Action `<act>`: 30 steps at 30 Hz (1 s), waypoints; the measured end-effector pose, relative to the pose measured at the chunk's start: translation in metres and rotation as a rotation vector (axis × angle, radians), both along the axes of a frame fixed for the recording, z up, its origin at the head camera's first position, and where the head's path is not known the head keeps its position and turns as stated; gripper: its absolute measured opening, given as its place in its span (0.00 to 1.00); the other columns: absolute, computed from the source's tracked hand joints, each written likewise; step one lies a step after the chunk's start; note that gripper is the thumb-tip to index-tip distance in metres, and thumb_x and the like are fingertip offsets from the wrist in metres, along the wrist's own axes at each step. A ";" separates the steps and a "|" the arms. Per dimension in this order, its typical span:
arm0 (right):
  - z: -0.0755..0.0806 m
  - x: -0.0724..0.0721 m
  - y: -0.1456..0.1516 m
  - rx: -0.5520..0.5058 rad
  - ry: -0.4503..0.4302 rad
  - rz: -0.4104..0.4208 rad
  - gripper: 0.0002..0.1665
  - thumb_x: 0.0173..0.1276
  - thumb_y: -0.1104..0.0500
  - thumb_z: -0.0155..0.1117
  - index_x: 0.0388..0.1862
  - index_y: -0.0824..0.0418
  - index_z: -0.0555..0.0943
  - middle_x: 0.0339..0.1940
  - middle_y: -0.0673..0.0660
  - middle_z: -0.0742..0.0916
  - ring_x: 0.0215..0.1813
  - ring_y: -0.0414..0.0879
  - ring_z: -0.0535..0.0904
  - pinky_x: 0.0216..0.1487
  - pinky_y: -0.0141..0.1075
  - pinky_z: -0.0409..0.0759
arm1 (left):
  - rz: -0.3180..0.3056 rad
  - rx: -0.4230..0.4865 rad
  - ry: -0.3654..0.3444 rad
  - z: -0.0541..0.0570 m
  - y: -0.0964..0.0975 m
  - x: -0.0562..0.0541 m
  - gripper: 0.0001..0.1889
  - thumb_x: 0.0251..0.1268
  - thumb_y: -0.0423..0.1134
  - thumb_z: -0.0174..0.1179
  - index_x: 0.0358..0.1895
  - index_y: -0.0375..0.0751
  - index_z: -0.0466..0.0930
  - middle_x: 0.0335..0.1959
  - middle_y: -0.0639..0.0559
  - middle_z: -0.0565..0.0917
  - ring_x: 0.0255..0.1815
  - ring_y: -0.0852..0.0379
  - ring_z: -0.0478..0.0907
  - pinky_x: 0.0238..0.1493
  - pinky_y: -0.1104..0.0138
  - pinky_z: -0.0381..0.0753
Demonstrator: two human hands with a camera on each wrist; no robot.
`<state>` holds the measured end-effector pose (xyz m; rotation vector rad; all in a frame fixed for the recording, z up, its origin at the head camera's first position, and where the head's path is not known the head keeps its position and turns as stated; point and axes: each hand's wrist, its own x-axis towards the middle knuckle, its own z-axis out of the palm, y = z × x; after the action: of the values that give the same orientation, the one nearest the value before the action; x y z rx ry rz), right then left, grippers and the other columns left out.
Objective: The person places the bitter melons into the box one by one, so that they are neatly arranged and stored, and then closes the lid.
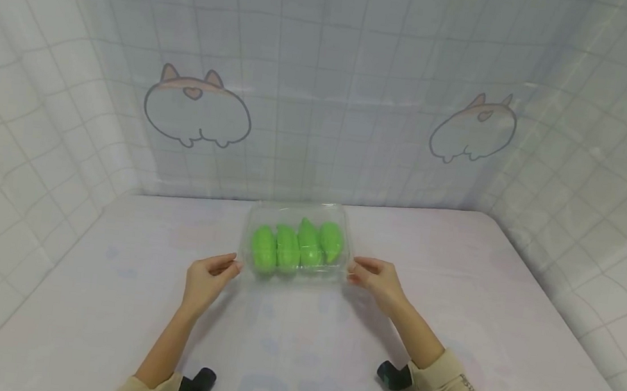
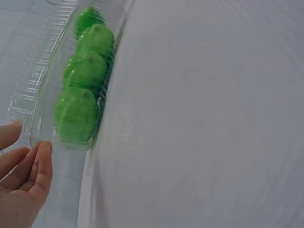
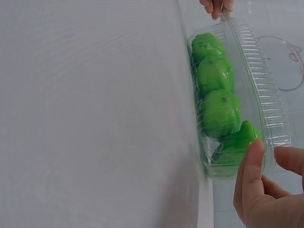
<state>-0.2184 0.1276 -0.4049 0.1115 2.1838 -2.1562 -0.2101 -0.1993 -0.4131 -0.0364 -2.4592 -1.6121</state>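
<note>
A clear plastic clamshell box (image 1: 297, 210) with ribbed walls sits near the back of the table. Several bright green, lumpy toy fruits or vegetables (image 1: 287, 250) lie side by side in it; their exact kind is unclear. My left hand (image 1: 207, 286) pinches the rim at the box's near left corner, thumb and fingertips on either side of it in the left wrist view. At the near right corner my right hand (image 1: 381, 287) pinches the rim the same way. In the right wrist view, its fingertips partly cover the closest green piece (image 3: 235, 145).
A white cloth with faint prints covers the table (image 1: 286, 334). Grid-patterned curtains (image 1: 333, 127) with cartoon animal drawings stand behind it and on both sides. A black device sits at each wrist, beside the beige sleeves.
</note>
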 end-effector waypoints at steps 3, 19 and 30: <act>0.000 -0.001 -0.001 0.013 -0.039 -0.002 0.21 0.66 0.67 0.58 0.53 0.82 0.73 0.39 0.67 0.85 0.33 0.41 0.82 0.40 0.32 0.84 | 0.009 0.100 -0.045 0.001 0.002 0.001 0.17 0.61 0.34 0.62 0.51 0.26 0.78 0.38 0.36 0.85 0.30 0.64 0.83 0.33 0.78 0.80; 0.000 -0.002 -0.002 -0.012 -0.105 0.039 0.19 0.68 0.64 0.57 0.47 0.83 0.73 0.29 0.58 0.84 0.29 0.41 0.81 0.36 0.29 0.83 | 0.114 0.288 -0.095 0.000 0.014 0.000 0.16 0.60 0.32 0.62 0.48 0.22 0.78 0.34 0.40 0.86 0.25 0.66 0.82 0.35 0.75 0.83; -0.001 -0.003 -0.003 -0.052 -0.104 0.025 0.18 0.68 0.66 0.57 0.47 0.84 0.73 0.28 0.58 0.83 0.29 0.40 0.81 0.35 0.28 0.83 | 0.126 0.407 -0.133 0.001 0.018 -0.002 0.16 0.60 0.28 0.61 0.48 0.17 0.76 0.28 0.44 0.86 0.24 0.63 0.82 0.33 0.72 0.84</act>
<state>-0.2216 0.1250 -0.4062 0.1878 2.0609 -2.1411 -0.2117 -0.1815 -0.4120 0.2879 -2.1199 -2.0778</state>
